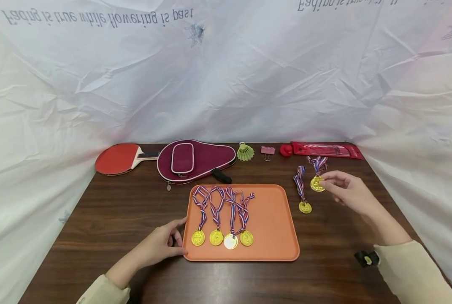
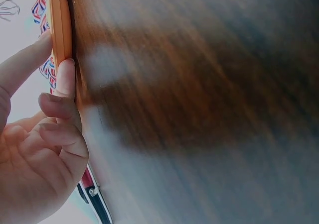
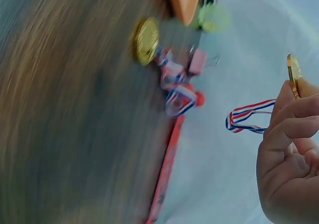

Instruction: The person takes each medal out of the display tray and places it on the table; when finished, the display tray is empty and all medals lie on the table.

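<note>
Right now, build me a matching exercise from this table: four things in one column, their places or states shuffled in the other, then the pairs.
1. left hand
2. right hand
3. shuttlecock
4. table tennis paddle

A. red-faced, left of the maroon paddle case
B. pinching a gold medal
C. between the maroon paddle case and the pink binder clip
D. touching the left edge of the orange tray

Pairs: 1-D, 2-B, 3-C, 4-A

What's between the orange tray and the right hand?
Head view: a gold medal with striped ribbon on the table, plus a second medal the right hand pinches.
</note>
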{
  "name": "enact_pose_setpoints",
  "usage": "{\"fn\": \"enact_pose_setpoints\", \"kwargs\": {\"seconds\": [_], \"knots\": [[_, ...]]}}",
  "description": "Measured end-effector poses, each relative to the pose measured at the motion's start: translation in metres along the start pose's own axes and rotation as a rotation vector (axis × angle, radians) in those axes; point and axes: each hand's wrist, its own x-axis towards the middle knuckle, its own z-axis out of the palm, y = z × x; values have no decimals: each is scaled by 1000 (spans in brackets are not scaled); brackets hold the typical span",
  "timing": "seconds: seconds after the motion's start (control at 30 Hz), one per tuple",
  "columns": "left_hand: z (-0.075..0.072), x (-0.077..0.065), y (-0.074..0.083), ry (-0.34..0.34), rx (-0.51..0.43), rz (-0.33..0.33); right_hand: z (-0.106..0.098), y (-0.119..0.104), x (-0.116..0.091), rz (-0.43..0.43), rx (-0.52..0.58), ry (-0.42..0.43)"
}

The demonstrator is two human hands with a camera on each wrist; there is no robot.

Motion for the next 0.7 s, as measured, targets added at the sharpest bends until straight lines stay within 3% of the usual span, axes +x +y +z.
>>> {"fn": "enact_pose_setpoints", "kwargs": {"seconds": [0.37, 0.7], "knots": [[1, -1, -1, 13, -1, 16, -18, 51, 20, 113, -71, -28], [2, 0, -3, 6, -10, 2, -14, 78, 18, 223, -115, -148]]}}
